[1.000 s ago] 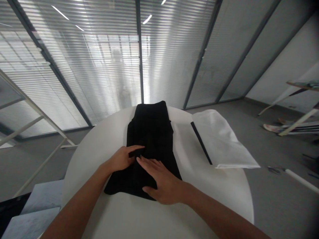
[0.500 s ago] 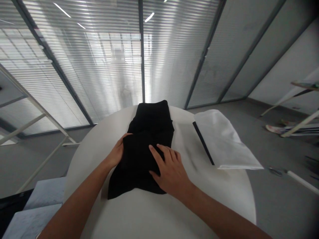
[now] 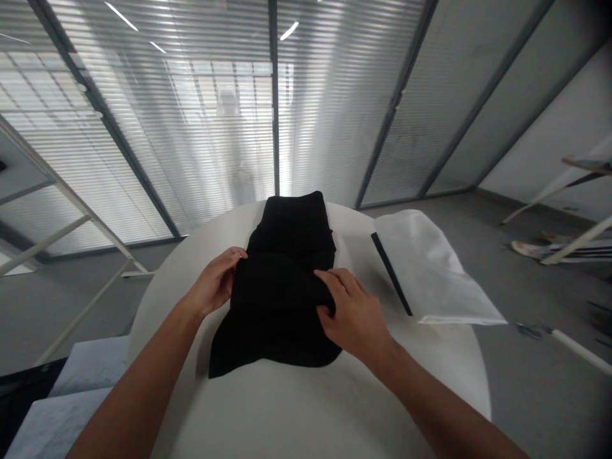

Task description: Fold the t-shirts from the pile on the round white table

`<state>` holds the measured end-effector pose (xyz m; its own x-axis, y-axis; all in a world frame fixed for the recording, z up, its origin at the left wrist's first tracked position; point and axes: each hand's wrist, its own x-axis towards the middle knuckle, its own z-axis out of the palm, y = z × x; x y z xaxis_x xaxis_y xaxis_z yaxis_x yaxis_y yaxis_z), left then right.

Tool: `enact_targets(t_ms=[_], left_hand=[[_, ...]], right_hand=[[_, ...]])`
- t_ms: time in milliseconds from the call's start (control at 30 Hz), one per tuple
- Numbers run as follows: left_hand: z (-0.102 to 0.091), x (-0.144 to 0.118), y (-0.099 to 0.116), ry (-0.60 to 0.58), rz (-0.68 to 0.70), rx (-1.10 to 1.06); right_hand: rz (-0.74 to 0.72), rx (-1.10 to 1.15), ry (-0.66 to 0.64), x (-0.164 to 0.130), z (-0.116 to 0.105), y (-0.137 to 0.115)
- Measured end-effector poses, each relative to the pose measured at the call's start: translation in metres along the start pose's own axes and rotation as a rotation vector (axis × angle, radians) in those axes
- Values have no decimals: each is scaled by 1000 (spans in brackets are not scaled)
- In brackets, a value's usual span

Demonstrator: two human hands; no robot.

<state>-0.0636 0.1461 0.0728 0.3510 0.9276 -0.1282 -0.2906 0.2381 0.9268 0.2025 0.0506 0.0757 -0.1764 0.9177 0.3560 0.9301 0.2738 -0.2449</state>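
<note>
A folded black garment (image 3: 282,280) lies lengthwise on a white round table (image 3: 306,408); its exact kind is not clear. My left hand (image 3: 217,277) pinches the left end of a fold across its middle, thumb and fingers closed on the cloth. Across from it, my right hand (image 3: 356,312) grips the right end of that same fold, the thumb below and the fingers over the top. Between the hands the fold bulges a little. The garment's near edge spreads wavy on the tabletop, and its far part reaches the table's back edge.
A translucent white bag (image 3: 430,274) with a black strip along one side overhangs the table's right edge. A pale metal frame (image 3: 71,204) stands at the left, near light grey boxes (image 3: 90,366). Glass panels with blinds (image 3: 215,146) rise behind the table.
My right hand has gone from lying spread on the cloth to gripping the fold's right end, farther right. My left hand has shifted slightly upward at the left edge.
</note>
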Motion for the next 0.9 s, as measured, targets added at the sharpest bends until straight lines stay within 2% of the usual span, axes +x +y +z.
enact_targets(t_ms=[67,167,300,400,533,633,733,800,900], left_hand=[[-7,-5,4,-117,-20,53],[-18,-11,8,-333,-110,254],[-31,-10,10,-619,-293,559],[-39,-4,7,-713,-465,650],[-50,-2,4,-715,-594,623],[-56,-3,4,-749,-609,602],[-56,-5,7,-759,-564,644],[-54,-5,10,-678,-481,687],[-51,-4,17,-482,-331,747]], right_hand=[[-187,55,-194,0,-6,0],[-427,189,-471,-2,-9,-2],[-535,357,-634,-4,-6,-3],[-555,462,-714,-3,-7,1],[-516,510,-809,1,-10,6],[-492,514,-874,3,-12,7],[-491,563,-880,2,-16,7],[-454,539,-841,1,-19,6],[-323,360,-759,-2,-21,6]])
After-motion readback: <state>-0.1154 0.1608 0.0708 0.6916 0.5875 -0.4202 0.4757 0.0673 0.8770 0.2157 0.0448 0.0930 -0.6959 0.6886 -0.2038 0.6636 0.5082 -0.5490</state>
